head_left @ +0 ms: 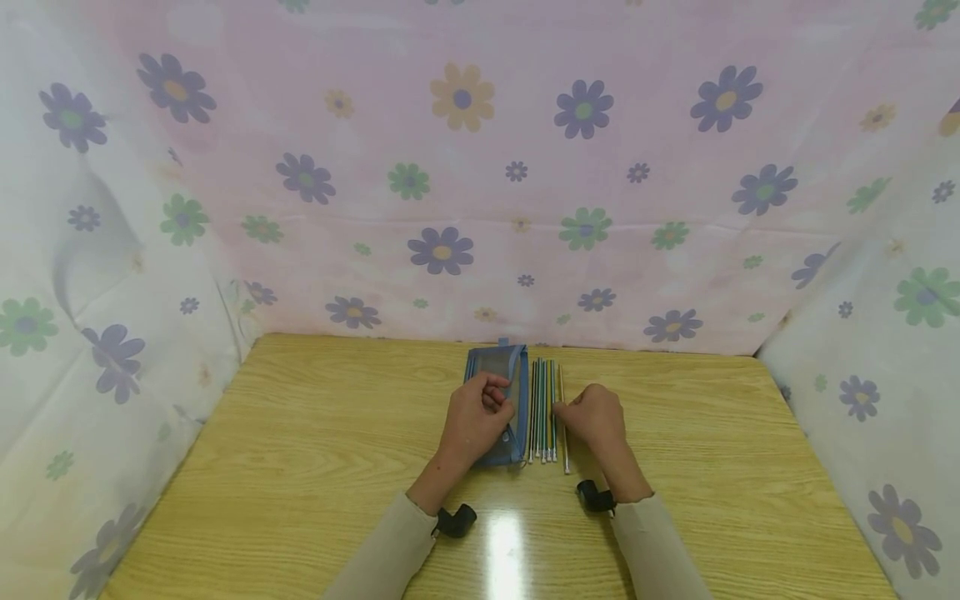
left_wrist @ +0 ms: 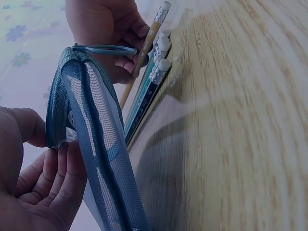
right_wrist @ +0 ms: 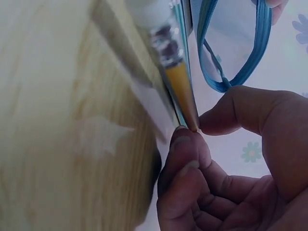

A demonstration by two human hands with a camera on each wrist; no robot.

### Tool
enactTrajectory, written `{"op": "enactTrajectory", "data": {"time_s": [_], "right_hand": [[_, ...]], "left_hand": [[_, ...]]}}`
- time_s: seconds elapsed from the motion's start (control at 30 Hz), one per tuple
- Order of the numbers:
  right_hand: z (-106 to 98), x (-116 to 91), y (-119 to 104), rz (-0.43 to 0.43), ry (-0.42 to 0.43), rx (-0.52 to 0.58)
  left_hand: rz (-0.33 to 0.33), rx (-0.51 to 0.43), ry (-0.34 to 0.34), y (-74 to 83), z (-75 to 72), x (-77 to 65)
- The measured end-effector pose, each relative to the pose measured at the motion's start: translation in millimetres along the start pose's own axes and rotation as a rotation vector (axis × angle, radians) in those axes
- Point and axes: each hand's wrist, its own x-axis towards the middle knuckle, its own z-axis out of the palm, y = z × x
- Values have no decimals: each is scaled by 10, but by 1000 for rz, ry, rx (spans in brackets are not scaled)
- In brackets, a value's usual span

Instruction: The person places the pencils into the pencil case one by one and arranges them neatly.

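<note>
Sleeves [head_left: 386,542] nearest, at 7 and 5 o'clock. Left grip [head_left: 476,418] pinches the open rim of the mesh pouch [left_wrist: 103,144]; right grip [head_left: 597,415] pinched on a yellow pencil [right_wrist: 183,91] at the pouch's 3 o'clock, just beside the pencil row [head_left: 543,408] on the counter [head_left: 337,417]. Risks: fingertip-only hold lets the pencil twist; soft rim folds, snags it; low swing toward 9 scatters the row.

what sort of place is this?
Likely a makeshift tabletop recording booth: pink-and-white flower-print fabric hung around three sides of a yellow wood-grain table, plus small black wrist-worn cameras.
</note>
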Motion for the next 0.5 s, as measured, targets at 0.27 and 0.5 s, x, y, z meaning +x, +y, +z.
{"op": "enactTrajectory", "data": {"time_s": [0.27, 0.5], "right_hand": [[-24, -8, -21, -12, -5, 31], [-46, -22, -50, -37, -6, 33]], "left_hand": [[-2, 1, 1, 2, 2, 0], [-4, 0, -3, 3, 0, -2]]}}
